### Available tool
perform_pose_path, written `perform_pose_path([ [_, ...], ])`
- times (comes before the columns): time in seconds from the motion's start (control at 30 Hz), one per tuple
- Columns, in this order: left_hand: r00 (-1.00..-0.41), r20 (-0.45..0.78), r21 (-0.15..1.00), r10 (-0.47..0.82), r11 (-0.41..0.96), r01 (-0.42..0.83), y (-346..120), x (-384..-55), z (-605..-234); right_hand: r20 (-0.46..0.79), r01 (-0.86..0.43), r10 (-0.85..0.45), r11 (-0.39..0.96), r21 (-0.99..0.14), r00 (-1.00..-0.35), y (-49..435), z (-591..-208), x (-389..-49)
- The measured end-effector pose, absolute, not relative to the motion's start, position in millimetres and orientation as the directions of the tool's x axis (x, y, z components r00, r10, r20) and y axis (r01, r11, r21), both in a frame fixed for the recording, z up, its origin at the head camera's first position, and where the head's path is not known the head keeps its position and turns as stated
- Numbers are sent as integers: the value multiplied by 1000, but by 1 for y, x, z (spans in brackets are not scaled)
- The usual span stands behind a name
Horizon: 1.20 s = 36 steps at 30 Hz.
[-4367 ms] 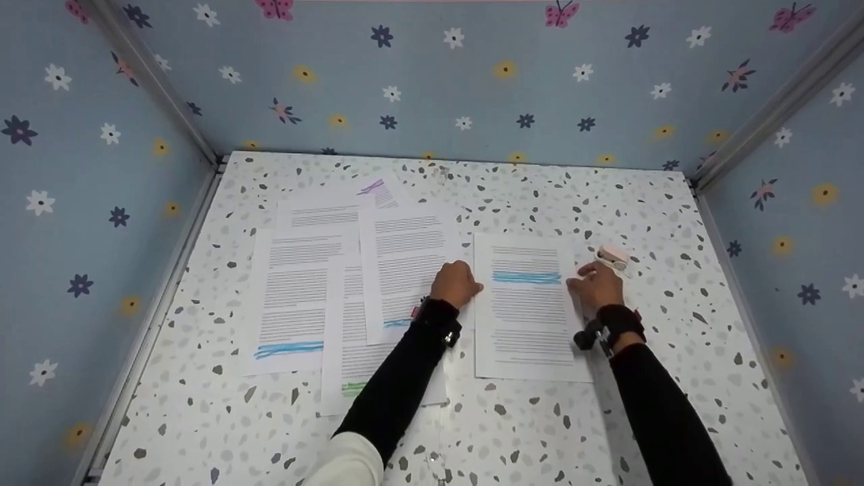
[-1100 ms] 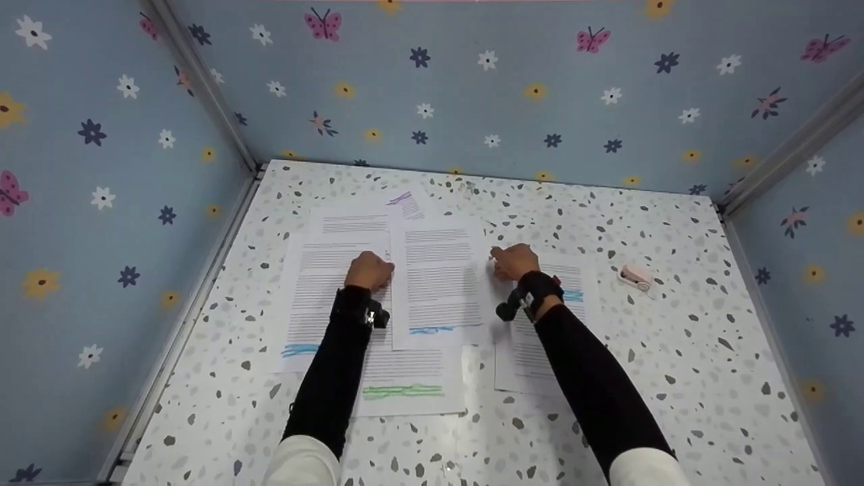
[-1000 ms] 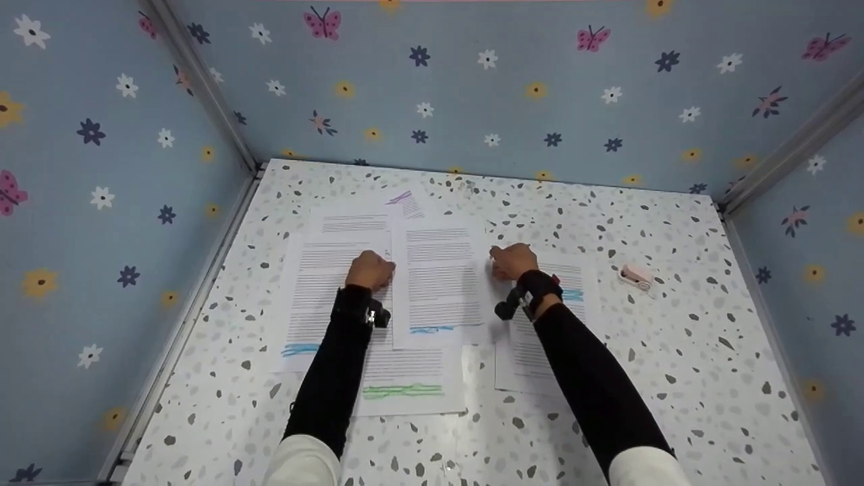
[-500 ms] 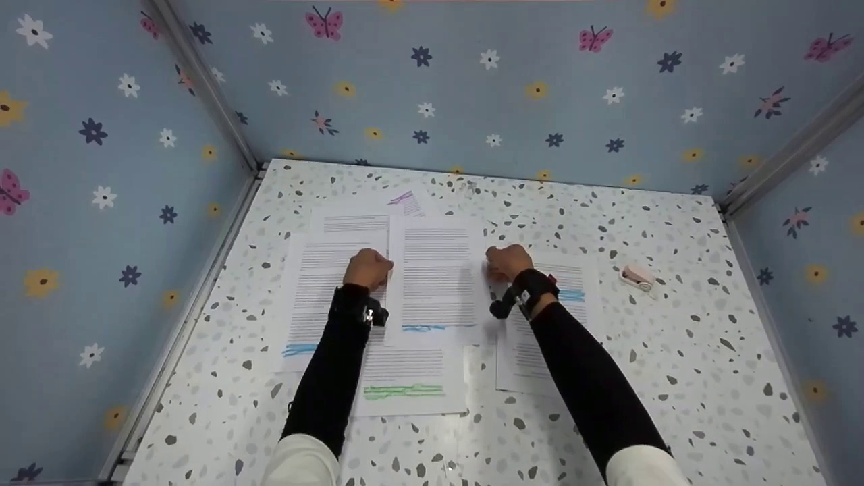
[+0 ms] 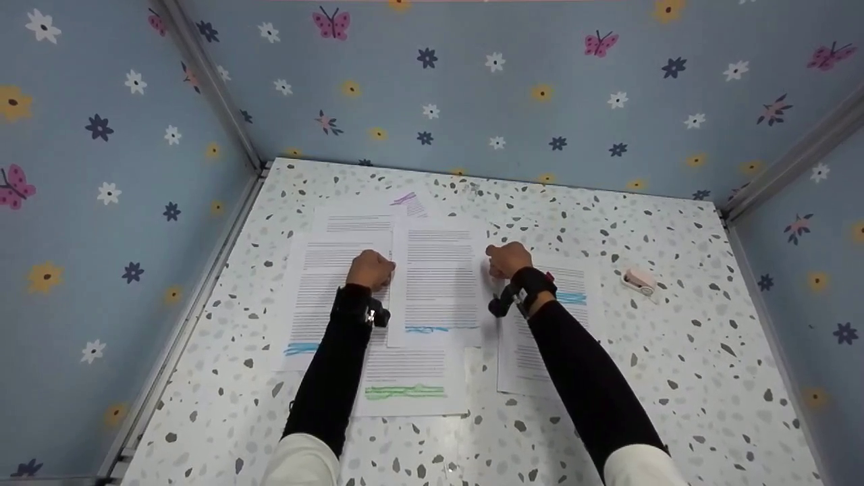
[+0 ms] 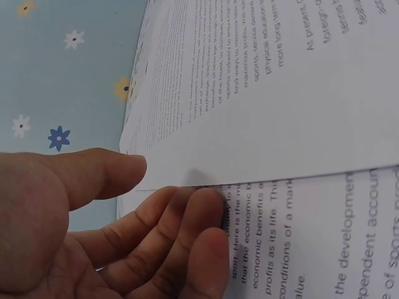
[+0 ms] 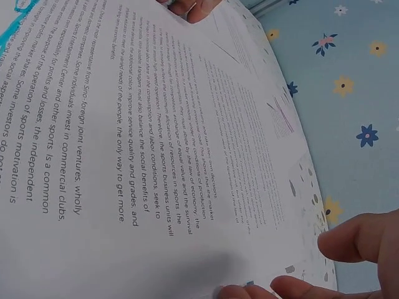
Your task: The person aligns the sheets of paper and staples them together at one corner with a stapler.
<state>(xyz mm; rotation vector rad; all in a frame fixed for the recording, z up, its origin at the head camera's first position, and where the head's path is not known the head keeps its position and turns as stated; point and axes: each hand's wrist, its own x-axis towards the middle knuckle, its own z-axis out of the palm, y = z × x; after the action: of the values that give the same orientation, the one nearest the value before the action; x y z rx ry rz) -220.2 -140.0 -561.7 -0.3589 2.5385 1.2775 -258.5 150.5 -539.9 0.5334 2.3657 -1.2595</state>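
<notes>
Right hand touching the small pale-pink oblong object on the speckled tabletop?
Apart. Head view: speckled white tabletop and part of a white, blue-marked paper sheet lie between the right hand and the pale-pink object.

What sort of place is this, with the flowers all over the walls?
Probably a small booth built around a worktable: flower-and-butterfly panels rise on three sides, metal posts run up the corners, and printed sheets lie on the speckled tabletop.
</notes>
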Motion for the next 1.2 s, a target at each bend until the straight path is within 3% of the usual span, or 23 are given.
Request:
perform_pose_path([
  [0.17,-929,-355,716,-107,608,-344,-142,-225,-567,-522,527,168,506,-683,-836,151,-547,-260],
  [0.5,-935,-339,736,-104,590,-332,-141,-225,-567,-576,592,151,308,-745,-803,151,-560,-266],
  [0.67,-935,-340,741,-100,584,-332,-139,-223,-564,-571,570,121,378,-729,-812,149,-560,-266],
  [0.93,-928,-370,772,-51,539,-337,-139,-221,-565,-517,426,38,618,-660,-855,144,-562,-264],
  [1.2,-941,-337,754,9,601,-265,-139,-226,-570,-552,440,12,617,-652,-834,138,-558,-257],
])
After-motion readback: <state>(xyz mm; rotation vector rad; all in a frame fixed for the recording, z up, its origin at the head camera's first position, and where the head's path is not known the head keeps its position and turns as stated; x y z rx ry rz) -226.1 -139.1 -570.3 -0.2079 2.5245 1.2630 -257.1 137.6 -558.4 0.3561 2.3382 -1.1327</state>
